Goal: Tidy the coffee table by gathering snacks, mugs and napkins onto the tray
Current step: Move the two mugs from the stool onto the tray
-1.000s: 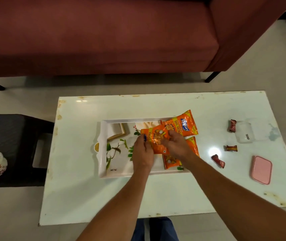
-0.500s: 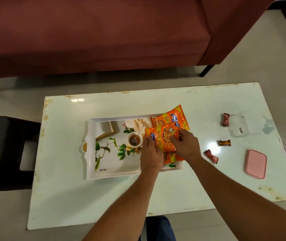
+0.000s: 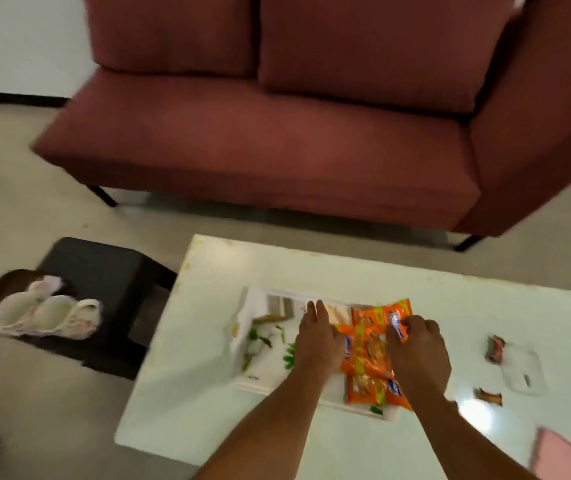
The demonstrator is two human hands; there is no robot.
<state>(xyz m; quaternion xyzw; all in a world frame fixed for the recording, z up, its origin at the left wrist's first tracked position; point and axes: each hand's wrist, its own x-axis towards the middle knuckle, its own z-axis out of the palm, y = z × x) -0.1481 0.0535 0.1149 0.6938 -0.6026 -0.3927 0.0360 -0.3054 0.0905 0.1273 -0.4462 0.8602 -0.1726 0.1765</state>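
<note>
Maroon sofa (image 3: pixel 277 140) fills top of frame, beige floor below. Black stool (image 3: pixel 104 271) at left centre carries blurred white mug (image 3: pixel 48 317). White coffee table (image 3: pixel 201 393) in lower half, tray (image 3: pixel 256 379) at its middle. Left hand (image 3: pixel 318 337) lies on tray, fingers straight, beside orange snack packets (image 3: pixel 369 351) stacked on tray's right part. Right hand (image 3: pixel 415 355) pinches top packet, fingers curled. Wrapped candies (image 3: pixel 495 348), clear container (image 3: pixel 523 372), pink lid (image 3: pixel 558 459) at lower right.

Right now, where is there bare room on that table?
Bare table lies left of the tray and behind it. Its right half is crowded: orange packets, left hand and right hand at them. The right end holds candies and a clear box.
</note>
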